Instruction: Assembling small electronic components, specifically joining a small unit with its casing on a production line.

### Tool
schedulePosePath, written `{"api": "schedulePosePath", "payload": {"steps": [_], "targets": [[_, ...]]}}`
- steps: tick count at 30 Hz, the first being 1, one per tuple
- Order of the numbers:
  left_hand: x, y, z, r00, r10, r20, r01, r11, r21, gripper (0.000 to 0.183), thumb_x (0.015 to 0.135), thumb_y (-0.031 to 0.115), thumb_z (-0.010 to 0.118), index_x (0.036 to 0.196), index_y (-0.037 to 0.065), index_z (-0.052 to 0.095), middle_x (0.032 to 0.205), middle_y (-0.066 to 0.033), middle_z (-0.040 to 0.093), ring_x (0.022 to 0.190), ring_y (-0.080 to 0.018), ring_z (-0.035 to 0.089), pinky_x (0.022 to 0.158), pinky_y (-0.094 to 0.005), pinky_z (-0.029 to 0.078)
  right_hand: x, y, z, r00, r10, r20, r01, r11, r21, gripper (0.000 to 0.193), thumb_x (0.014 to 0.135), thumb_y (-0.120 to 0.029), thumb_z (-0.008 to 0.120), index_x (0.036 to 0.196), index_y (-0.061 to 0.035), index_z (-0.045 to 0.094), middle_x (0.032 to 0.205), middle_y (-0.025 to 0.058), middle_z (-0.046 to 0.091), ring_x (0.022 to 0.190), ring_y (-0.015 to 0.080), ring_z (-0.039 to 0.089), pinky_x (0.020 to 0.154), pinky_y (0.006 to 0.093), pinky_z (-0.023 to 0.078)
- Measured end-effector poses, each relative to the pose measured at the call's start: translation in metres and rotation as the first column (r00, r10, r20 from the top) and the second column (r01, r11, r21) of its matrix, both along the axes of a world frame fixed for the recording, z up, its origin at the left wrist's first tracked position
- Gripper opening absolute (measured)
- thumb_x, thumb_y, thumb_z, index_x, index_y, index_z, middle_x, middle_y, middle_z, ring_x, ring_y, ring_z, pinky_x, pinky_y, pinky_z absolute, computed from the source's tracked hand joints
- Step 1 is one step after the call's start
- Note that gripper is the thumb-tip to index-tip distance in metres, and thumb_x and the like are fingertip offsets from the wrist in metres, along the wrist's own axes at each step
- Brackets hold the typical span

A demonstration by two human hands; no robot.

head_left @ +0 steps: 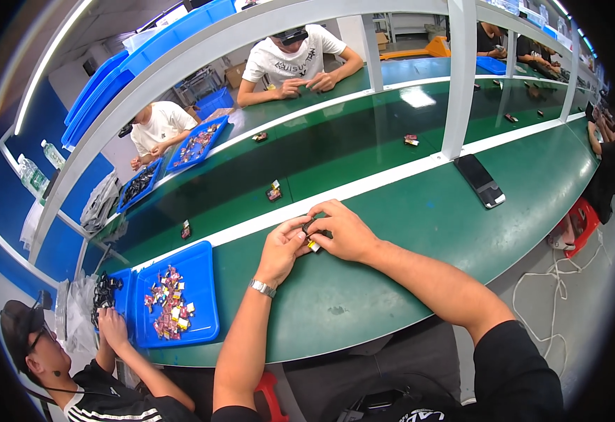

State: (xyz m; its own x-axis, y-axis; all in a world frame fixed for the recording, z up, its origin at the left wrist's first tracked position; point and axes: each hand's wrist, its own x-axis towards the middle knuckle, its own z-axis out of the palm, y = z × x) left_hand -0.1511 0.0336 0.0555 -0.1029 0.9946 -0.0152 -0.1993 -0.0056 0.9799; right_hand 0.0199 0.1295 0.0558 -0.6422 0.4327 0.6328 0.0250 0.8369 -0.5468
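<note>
My left hand (283, 246), with a metal watch band at its wrist, and my right hand (342, 231) meet over the near green worktop. Both have their fingers closed on one small part (314, 245), pinched between the fingertips. A yellow and white end of it shows below my fingers, and a bit of black shows above; the rest is hidden. To the left stands a blue tray (214, 295) holding a heap of small reddish parts (170, 302) with yellow and white blocks. Beyond my hands, a similar part (274, 190) lies on the green conveyor belt (335, 158).
A white rail (237, 228) divides worktop and belt, with a grey post (458, 84) rising from it. A black phone-like device (480, 181) lies at right. A co-worker's hands (111, 327) work by black pieces (104, 292) at left. Other people sit across the belt.
</note>
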Motion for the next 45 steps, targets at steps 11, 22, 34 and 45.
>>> {"api": "schedulePosePath", "payload": {"steps": [11,22,34,45], "targets": [[0.000,0.002,-0.001,1.000,0.015,-0.004,-0.015,1.000,0.014,0.034,0.098,0.005,0.053,0.132,-0.001,0.052,0.111,-0.0088,0.066,0.100,-0.0138,0.064,0.086,-0.0301,0.056,-0.007,0.000,-0.008,0.999,-0.014,-0.037,0.010,0.993,-0.116,0.013,0.077,-0.008,0.072,0.090,-0.0089,0.073,0.109,0.0052,0.062,0.110,0.0267,0.055,0.094,0.0382,0.046],[0.003,0.001,-0.004,0.992,0.101,-0.078,-0.101,0.995,0.007,0.032,0.098,0.007,0.056,0.129,-0.001,0.052,0.109,-0.0095,0.067,0.099,-0.0158,0.065,0.085,-0.0317,0.057,-0.005,-0.007,0.000,0.999,0.024,-0.049,-0.028,0.995,-0.100,0.015,0.077,-0.003,0.070,0.091,-0.0089,0.074,0.119,0.0057,0.060,0.119,0.0277,0.051,0.093,0.0376,0.048],[0.003,0.002,-0.005,0.998,0.070,0.002,-0.070,0.997,0.031,0.031,0.098,0.005,0.056,0.128,-0.001,0.052,0.109,-0.0096,0.067,0.099,-0.0163,0.065,0.085,-0.0320,0.057,-0.006,-0.005,-0.003,0.996,-0.056,-0.073,0.049,0.994,-0.102,0.014,0.076,-0.006,0.070,0.089,-0.0085,0.074,0.117,0.0069,0.061,0.116,0.0271,0.053,0.091,0.0372,0.049],[0.005,0.002,-0.003,0.988,0.148,-0.043,-0.148,0.989,0.006,0.031,0.098,0.005,0.054,0.128,0.001,0.052,0.114,-0.0085,0.065,0.101,-0.0150,0.064,0.084,-0.0308,0.056,-0.007,-0.005,0.000,1.000,-0.008,-0.019,0.006,0.989,-0.147,0.015,0.079,-0.008,0.067,0.093,-0.0070,0.072,0.124,0.0090,0.058,0.122,0.0284,0.050,0.098,0.0402,0.045]]}}
